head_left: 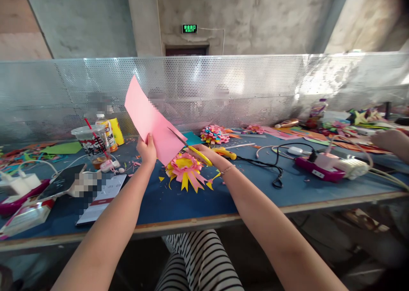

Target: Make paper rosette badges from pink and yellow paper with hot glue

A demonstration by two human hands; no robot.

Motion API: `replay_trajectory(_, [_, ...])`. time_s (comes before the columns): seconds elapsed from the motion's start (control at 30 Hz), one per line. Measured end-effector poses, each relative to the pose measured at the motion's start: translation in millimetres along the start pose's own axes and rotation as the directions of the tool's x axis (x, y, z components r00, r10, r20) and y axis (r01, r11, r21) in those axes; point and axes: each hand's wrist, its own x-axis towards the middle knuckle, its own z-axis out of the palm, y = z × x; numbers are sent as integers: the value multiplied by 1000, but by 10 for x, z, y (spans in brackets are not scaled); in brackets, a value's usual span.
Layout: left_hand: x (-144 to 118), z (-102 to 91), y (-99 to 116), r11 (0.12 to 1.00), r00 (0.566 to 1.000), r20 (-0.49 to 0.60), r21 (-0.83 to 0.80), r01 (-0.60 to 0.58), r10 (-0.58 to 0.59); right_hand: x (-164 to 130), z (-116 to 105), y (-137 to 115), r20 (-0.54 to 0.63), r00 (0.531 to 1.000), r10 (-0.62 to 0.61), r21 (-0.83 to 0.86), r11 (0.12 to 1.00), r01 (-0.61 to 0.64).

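Fingers of the left hand (147, 149) pinch the near edge of a pink paper sheet (150, 120), holding it tilted up above the table; the right hand (207, 154) is curled closed around the yellow handles of the scissors (191, 147), whose blades stand slightly apart at the sheet's right edge.

Below them stretches the blue table (255, 193), backed at its far side by a perforated metal screen (255, 86). On the left stands a clear plastic cup (92, 144) with a red straw and a little orange drink at the bottom; just behind it is a bottle (110, 131) with a yellow label, contents hard to tell. A pink and yellow paper flower (185, 171) lies directly under the hands. To the right, a black cable (271, 167) runs to a pink power strip (319, 167). Farther back sits a second, smaller paper flower (214, 134). Coloured paper scraps (28, 152) litter the far left. Another person's hand (390, 141) rests at the far right edge.
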Motion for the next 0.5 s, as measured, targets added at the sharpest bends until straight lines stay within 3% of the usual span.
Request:
replay_trajectory(0.13, [-28, 14, 8, 1000, 1000, 19, 19, -2, 2, -2, -3, 17, 116, 992, 42, 168, 984, -61])
replay_trajectory(0.33, [-102, 34, 52, 998, 995, 83, 19, -55, 54, 26, -27, 78, 208, 978, 31, 199, 977, -74])
replay_trajectory(0.5, [-119, 43, 71, 999, 995, 91, -8, -45, 46, 16, -9, 54, 135, 991, 26, 122, 992, -42])
